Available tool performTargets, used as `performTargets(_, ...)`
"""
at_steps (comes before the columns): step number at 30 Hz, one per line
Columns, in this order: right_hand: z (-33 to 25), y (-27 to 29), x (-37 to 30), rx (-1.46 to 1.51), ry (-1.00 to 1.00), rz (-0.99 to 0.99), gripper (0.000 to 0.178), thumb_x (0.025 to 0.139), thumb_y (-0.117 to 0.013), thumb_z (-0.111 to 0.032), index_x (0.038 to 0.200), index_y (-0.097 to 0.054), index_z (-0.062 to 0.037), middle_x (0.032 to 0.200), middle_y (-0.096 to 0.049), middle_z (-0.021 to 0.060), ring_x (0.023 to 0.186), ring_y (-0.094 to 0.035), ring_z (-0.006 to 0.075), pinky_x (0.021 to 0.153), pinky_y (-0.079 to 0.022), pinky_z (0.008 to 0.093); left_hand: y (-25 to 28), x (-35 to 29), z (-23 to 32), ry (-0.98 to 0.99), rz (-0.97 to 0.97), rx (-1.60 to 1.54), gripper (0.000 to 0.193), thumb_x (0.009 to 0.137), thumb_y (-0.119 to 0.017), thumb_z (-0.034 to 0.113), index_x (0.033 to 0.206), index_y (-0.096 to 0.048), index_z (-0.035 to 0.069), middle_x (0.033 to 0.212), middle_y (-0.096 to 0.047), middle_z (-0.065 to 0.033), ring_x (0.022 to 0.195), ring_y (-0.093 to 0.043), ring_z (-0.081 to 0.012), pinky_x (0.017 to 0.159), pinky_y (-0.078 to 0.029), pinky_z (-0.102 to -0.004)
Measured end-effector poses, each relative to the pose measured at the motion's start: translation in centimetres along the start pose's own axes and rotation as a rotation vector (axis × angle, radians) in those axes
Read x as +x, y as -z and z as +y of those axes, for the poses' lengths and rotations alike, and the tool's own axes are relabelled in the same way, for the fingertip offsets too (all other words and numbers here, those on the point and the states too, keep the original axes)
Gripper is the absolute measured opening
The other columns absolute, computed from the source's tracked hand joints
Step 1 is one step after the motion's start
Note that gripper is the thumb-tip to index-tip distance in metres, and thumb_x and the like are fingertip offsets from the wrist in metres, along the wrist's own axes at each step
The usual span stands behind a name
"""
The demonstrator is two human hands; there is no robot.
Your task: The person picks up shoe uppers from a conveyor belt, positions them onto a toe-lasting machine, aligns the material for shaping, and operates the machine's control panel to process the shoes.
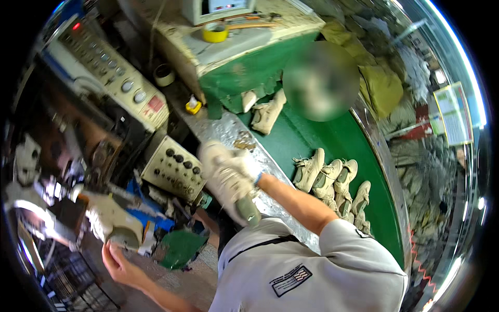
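Observation:
A beige lace-up shoe (pixel 221 176) with an olive-green lining is in my right hand (pixel 247 167), which wears a white glove and grips its side. It is held above the metal edge of the work surface, toe pointing away from me. At the left, another beige shoe (pixel 118 220) sits at a machine, its opening facing me. My bare left hand (pixel 118 266) is just below that shoe's heel end, with fingers stretched out. Its fingertips are close to the heel edge; whether they touch it I cannot tell.
Several beige shoes (pixel 310 169) stand on the green conveyor belt (pixel 306 132) at right; another shoe (pixel 268 115) lies farther up. Control boxes with knobs (pixel 174 167) flank the machine (pixel 62 208). Yellow tape (pixel 214 33) lies on the bench (pixel 244 41). A round patch beyond is blurred.

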State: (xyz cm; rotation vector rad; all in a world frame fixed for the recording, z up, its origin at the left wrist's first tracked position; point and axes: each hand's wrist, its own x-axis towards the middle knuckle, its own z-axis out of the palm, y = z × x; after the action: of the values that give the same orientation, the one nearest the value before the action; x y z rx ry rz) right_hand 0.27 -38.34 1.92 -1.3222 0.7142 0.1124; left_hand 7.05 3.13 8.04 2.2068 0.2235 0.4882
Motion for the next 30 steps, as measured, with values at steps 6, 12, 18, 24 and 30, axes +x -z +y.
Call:
performTargets(6,11.9,28.6,3.9,-0.607,-0.378,0.545,0.078,0.081,-0.074,-0.058,0.123,-0.068,0.0074,0.113,-0.074,0.0228,0.106,-0.071,0.0307,0.095,-0.053,0.0378,-2.8,4.1,-7.0,0.164,-0.152,0.042,0.051,0.095,-0.075,0.031,0.127,-0.066,-0.008,0.119,-0.070,-0.0156,0.098,-0.064,-0.0234,0.087,-0.051,-0.0377)
performTargets(12,18.7,36.8,17.8,-0.519,-0.329,0.738,0.104,0.076,-0.081,-0.062,0.144,-0.046,0.0083,0.125,-0.068,0.0279,0.119,-0.065,0.0388,0.101,-0.051,0.0412,-8.0,4.8,-4.3,0.257,-0.065,-0.072,0.044,0.085,-0.082,0.020,0.115,-0.072,-0.010,0.106,-0.071,-0.0158,0.083,-0.064,-0.0237,0.073,-0.054,-0.0415)
performTargets(18,20.2,31.2,26.7,0.103,0.035,0.839,0.063,0.080,-0.085,-0.024,0.127,-0.058,0.0088,0.118,-0.072,0.0190,0.103,-0.070,0.0291,0.092,-0.055,0.0412,-7.6,6.1,-6.2,0.047,-0.025,0.129,0.037,0.085,-0.079,0.016,0.104,-0.072,-0.014,0.098,-0.075,-0.0177,0.080,-0.066,-0.0236,0.078,-0.053,-0.0406)
performTargets(24,14.2,19.3,11.5,0.775,0.081,0.039,0.057,0.091,-0.076,-0.022,0.139,-0.055,-0.0002,0.131,-0.066,0.0144,0.113,-0.067,0.0300,0.103,-0.053,0.0429,-5.9,4.1,-5.2,0.152,-0.086,-0.151,0.029,0.082,-0.081,0.012,0.094,-0.074,-0.013,0.095,-0.075,-0.0140,0.081,-0.066,-0.0205,0.078,-0.052,-0.0382)
performTargets(30,15.7,0.9,4.0,0.958,-0.201,-0.237,0.044,0.104,-0.049,-0.029,0.136,-0.059,-0.0005,0.120,-0.070,0.0188,0.106,-0.070,0.0325,0.095,-0.058,0.0454,-3.9,5.2,-5.6,0.189,-0.143,-0.157,0.030,0.085,-0.074,0.006,0.113,-0.071,-0.004,0.105,-0.074,-0.0088,0.093,-0.066,-0.0186,0.088,-0.050,-0.0331)
